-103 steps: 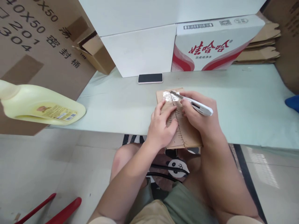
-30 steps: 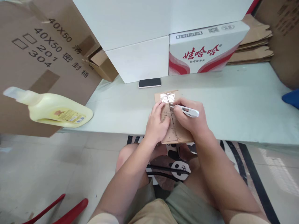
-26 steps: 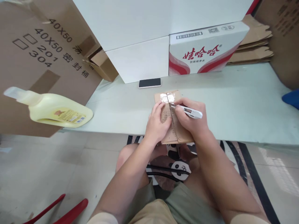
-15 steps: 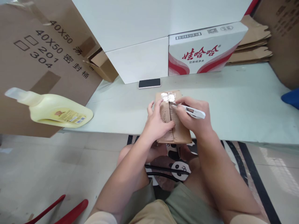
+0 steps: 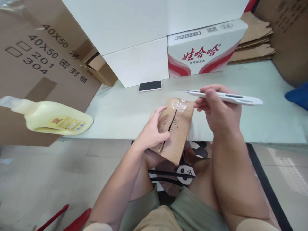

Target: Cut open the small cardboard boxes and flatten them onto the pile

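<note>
A small brown cardboard box (image 5: 180,128) lies turned at an angle at the table's front edge, one corner jutting past it. Along its top runs a dark slit between the flaps, with shiny clear tape at the far end. My left hand (image 5: 154,130) grips the box from the left, its thumb on the top near the slit. To the right and above the table, my right hand (image 5: 216,107) is closed around a white utility knife (image 5: 240,98), whose tip points left. The knife is apart from the box.
A black-screened phone (image 5: 150,86) lies behind the box, before white cartons (image 5: 137,64) and a red-and-white water carton (image 5: 204,57). A pale yellow bottle (image 5: 57,117) is at left, by a large cardboard box (image 5: 24,80). Folded cardboard (image 5: 255,53) and a blue object (image 5: 298,98) are at right.
My right hand has lifted the utility knife off the tape and moved right. The box has turned, its near end swinging out over the edge, with my left hand still on it.
</note>
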